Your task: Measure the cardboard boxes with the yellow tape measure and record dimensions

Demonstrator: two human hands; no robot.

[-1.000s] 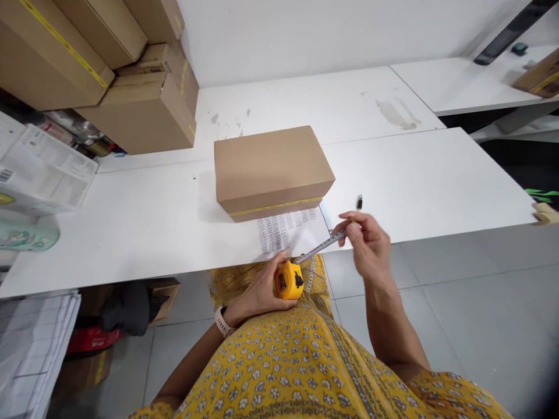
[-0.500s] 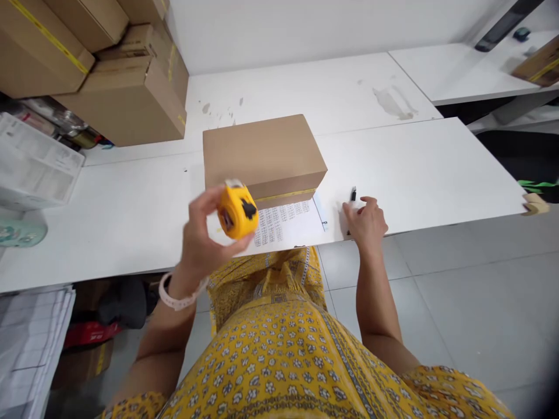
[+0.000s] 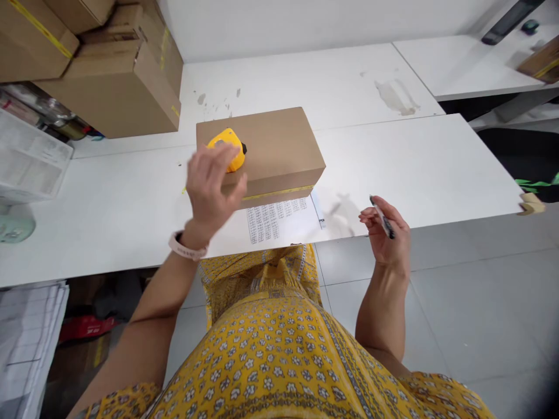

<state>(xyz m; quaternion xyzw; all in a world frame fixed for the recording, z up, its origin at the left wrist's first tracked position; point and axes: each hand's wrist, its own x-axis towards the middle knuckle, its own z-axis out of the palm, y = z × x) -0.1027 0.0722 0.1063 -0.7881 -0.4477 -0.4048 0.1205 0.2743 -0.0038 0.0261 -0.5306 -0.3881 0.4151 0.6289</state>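
Note:
A closed brown cardboard box lies on the white table in front of me. My left hand reaches over the box's left end, its fingers curled on a yellow tape measure that rests on the box top. My right hand hovers at the table's front edge, to the right of the box, closed round a black pen. A printed sheet of small numbers lies on the table just in front of the box, between my hands.
Large cardboard boxes are stacked at the back left, with a white bin and a teal object beside them. A tape roll sits at the table's right corner. Stacked papers lie low on the left.
My left hand carried the tape measure from my lap up onto the box top, the blade retracted. My right hand let go of the blade, reached to the table and lifted the pen.

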